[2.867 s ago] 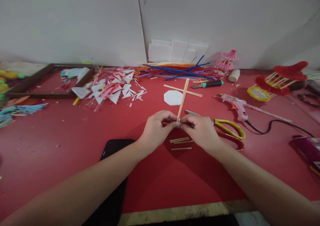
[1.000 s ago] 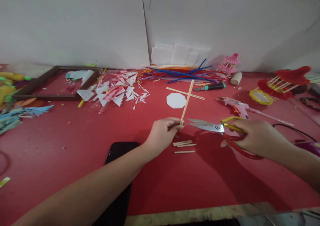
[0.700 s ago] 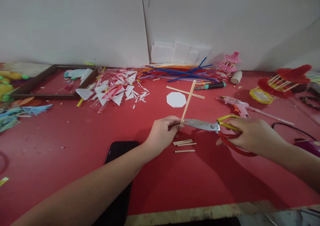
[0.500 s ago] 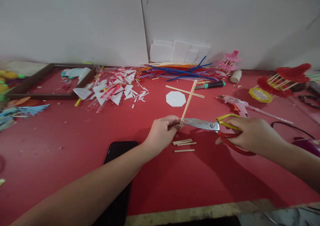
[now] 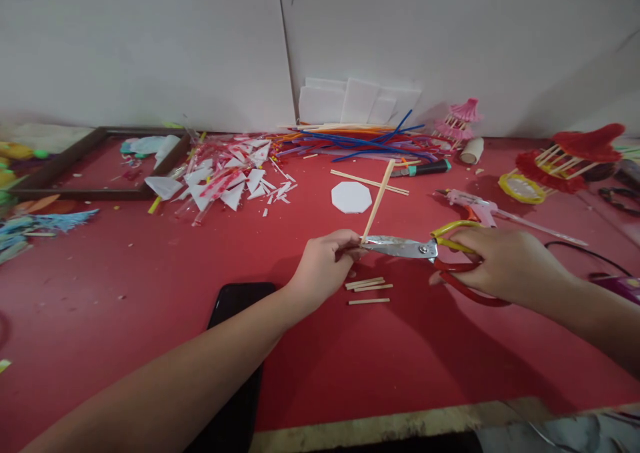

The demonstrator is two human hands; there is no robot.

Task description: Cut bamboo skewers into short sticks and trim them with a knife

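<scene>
My left hand (image 5: pixel 327 266) pinches the lower end of a thin wooden stick (image 5: pixel 379 199), which leans up and to the right. In my right hand (image 5: pixel 510 259) are scissors (image 5: pixel 405 247) with one yellow and one red handle. Their blade tips meet the stick right at my left fingertips. Whether the blades have gone through the wood I cannot tell. Just below, several short cut stick pieces (image 5: pixel 369 300) lie on the red table (image 5: pixel 320 366). A white octagonal card (image 5: pixel 351 197) and longer sticks (image 5: pixel 370 182) rest behind the hands.
A dark phone (image 5: pixel 240 299) lies under my left forearm. Beyond are paper scraps (image 5: pixel 233 173), pipe cleaners (image 5: pixel 365 143), a box cutter (image 5: pixel 425 169) and a pink glue gun (image 5: pixel 473 206). Red (image 5: pixel 570 159) and pink (image 5: pixel 457 121) pagoda-like models stand right; a brown frame (image 5: pixel 75 193) lies left.
The scissor handles have drawn closer together as my right hand squeezes. The stick and my left hand stay almost in place.
</scene>
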